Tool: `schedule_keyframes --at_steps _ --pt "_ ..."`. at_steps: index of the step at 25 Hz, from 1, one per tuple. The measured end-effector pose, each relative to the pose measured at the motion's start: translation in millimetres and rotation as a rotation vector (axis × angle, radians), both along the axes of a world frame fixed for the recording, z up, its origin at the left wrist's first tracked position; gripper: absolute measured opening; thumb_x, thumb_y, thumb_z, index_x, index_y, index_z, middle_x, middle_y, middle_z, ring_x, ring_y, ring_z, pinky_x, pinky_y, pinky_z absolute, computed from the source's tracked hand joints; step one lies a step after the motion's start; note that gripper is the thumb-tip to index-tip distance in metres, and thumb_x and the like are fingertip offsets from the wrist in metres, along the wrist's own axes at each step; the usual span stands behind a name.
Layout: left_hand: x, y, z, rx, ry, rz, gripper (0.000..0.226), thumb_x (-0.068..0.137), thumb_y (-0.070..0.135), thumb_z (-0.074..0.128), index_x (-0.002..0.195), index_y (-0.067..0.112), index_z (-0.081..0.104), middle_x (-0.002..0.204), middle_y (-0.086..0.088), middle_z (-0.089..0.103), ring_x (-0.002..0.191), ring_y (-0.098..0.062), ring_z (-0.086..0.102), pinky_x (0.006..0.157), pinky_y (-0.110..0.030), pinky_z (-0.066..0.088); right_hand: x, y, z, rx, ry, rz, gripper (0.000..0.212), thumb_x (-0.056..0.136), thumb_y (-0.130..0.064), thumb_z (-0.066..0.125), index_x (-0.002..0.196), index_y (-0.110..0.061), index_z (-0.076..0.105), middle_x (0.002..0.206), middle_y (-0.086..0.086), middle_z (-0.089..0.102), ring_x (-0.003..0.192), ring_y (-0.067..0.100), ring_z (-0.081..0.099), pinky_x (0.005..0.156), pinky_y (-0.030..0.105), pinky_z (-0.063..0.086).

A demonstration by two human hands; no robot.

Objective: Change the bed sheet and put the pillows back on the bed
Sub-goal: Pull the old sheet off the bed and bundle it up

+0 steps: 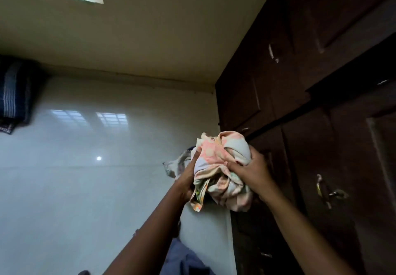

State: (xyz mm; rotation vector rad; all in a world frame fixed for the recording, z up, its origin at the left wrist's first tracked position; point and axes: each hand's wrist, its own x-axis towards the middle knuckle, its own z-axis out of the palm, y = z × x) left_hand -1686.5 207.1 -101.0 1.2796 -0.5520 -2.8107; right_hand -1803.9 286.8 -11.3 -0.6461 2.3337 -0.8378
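Both arms reach forward: left hand and right hand each clutch a side of the crumpled floral bed sheet, bundled between them, just beside the dark wooden wardrobe on the right.

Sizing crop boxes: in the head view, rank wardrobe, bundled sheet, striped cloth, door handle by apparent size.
Largest first:
Dark brown wooden wardrobe
Crumpled pastel floral sheet
Dark blue striped cloth, cropped at the edge, so unsure
Curved metal door handle
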Motion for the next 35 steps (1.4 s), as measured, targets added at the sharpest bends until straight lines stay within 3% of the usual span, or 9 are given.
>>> schedule_keyframes --at_steps 9,12,18,23,25,28,31,33,35 --pt "-3.5 33.5 -281.9 -0.267 -0.417 -0.097 0.046 0.095 0.030 0.049 0.139 0.018 0.040 0.139 -0.009 0.046 0.119 -0.023 0.047 0.096 -0.035 0.038 -43.8 7.8 -320.5 0.355 0.216 0.101 0.072 0.074 -0.018 0.072 0.139 -0.013 0.043 0.133 0.015 0.051 0.123 0.031 0.046 0.097 0.029 0.033" --pt "13.8 20.3 -370.2 -0.314 -0.640 -0.024 0.051 0.092 0.037 0.053 0.139 0.023 0.037 0.138 -0.009 0.045 0.105 -0.021 0.045 0.095 -0.039 0.042 -57.8 3.5 -418.8 0.362 0.293 0.155 0.071 0.075 -0.017 0.070 0.139 -0.013 0.041 0.136 0.014 0.047 0.124 0.033 0.044 0.098 0.035 0.034" --pt "10.9 8.6 -514.4 -0.010 -0.699 0.084 0.089 0.076 0.068 0.054 0.147 0.034 0.013 0.150 -0.013 0.026 0.126 -0.038 0.041 0.091 -0.057 0.040 -82.0 14.7 -586.5 0.401 0.456 0.262 0.063 0.075 -0.020 0.072 0.131 -0.005 0.047 0.131 0.021 0.047 0.120 0.040 0.045 0.099 0.046 0.037" --pt "-16.6 6.5 -541.1 0.216 -0.266 0.329 0.095 0.062 0.070 0.065 0.139 0.022 0.038 0.134 -0.007 0.053 0.113 -0.026 0.059 0.081 -0.046 0.055 -99.2 23.5 -607.9 0.405 0.214 0.257 0.079 0.074 -0.024 0.075 0.138 -0.001 0.035 0.138 0.024 0.035 0.129 0.040 0.033 0.107 0.042 0.028" --pt "-27.0 7.8 -528.8 0.027 -0.353 0.362 0.076 0.066 0.042 0.078 0.132 0.021 0.047 0.124 -0.004 0.060 0.108 -0.025 0.061 0.089 -0.046 0.052 -98.8 20.8 -584.2 0.390 0.145 0.269 0.095 0.070 -0.033 0.076 0.146 -0.013 0.023 0.150 0.016 0.019 0.139 0.034 0.019 0.114 0.040 0.020" --pt "-35.6 14.6 -504.4 -0.457 -0.731 0.181 0.018 0.065 0.020 0.072 0.082 0.019 0.071 0.082 -0.007 0.071 0.080 -0.021 0.063 0.070 -0.034 0.050 -77.5 6.1 -538.9 0.246 0.241 0.401 0.104 0.065 -0.044 0.072 0.148 -0.031 0.010 0.157 0.005 -0.001 0.145 0.026 0.001 0.118 0.044 0.011" --pt "-54.5 22.5 -480.2 -0.582 -0.643 0.152 0.034 0.064 0.024 0.059 0.094 0.014 0.074 0.091 -0.008 0.074 0.086 -0.021 0.067 0.078 -0.039 0.054 -62.1 -11.6 -518.1 0.375 0.232 0.735 0.110 0.070 -0.032 0.072 0.143 -0.042 -0.010 0.156 -0.002 -0.014 0.145 0.022 -0.009 0.118 0.041 0.009" --pt "-76.3 27.1 -468.1 -0.623 -0.516 0.105 0.037 0.067 0.023 0.057 0.099 0.013 0.072 0.095 -0.007 0.073 0.092 -0.023 0.068 0.082 -0.041 0.053 -66.6 -13.5 -527.5 0.403 0.274 0.779 0.096 0.076 -0.024 0.065 0.147 -0.039 0.002 0.157 -0.001 -0.002 0.144 0.024 0.005 0.115 0.039 0.017" --pt "-88.9 30.0 -463.8 -0.628 -0.422 0.100 0.024 0.077 0.016 0.061 0.099 0.013 0.071 0.096 -0.003 0.072 0.092 -0.017 0.067 0.086 -0.037 0.053 -74.9 -10.9 -543.2 0.254 0.247 0.644 0.073 0.074 -0.011 0.063 0.140 -0.029 0.039 0.143 0.005 0.039 0.128 0.029 0.039 0.103 0.033 0.032"
